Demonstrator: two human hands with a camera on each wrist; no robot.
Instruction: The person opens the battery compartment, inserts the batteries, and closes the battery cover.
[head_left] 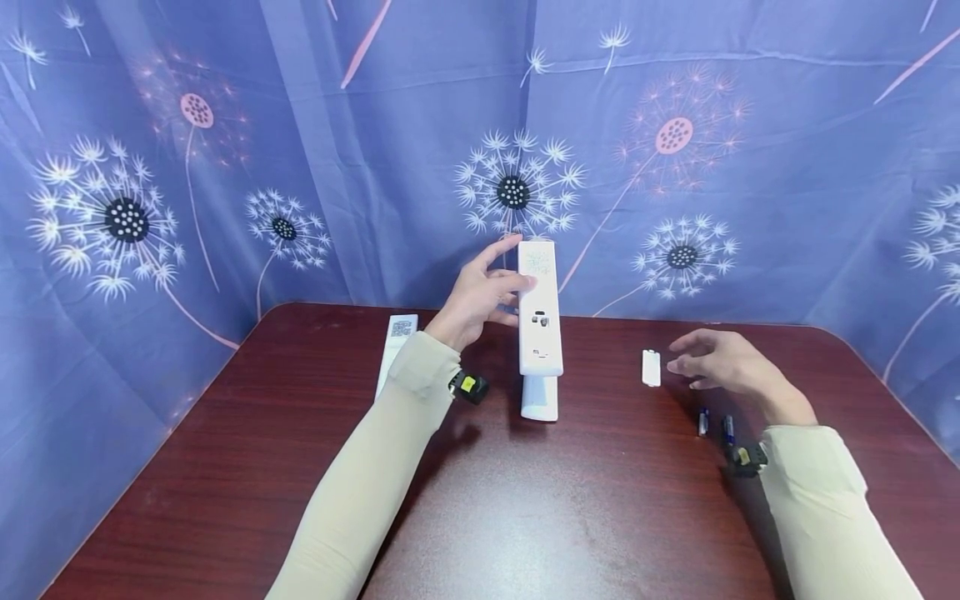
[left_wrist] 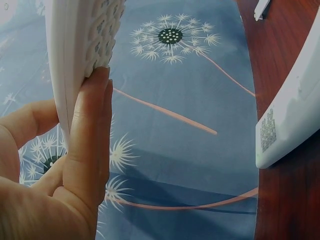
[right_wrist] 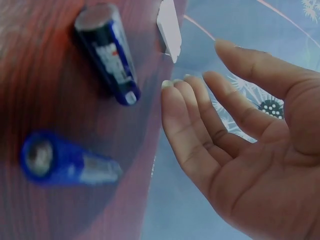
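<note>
At frame centre, the left hand (head_left: pixel 480 302) gripped the upright long white plastic remote (head_left: pixel 540 329); the right hand (head_left: pixel 716 362), open and seemingly empty, hovered beside the small white battery cover (head_left: pixel 651 367).

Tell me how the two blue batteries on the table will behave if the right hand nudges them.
The batteries are smooth cylinders lying on their sides on the glossy table, so they would probably roll. They look rigid, likely dense for their size. The right hand hovers open nearby.
</note>
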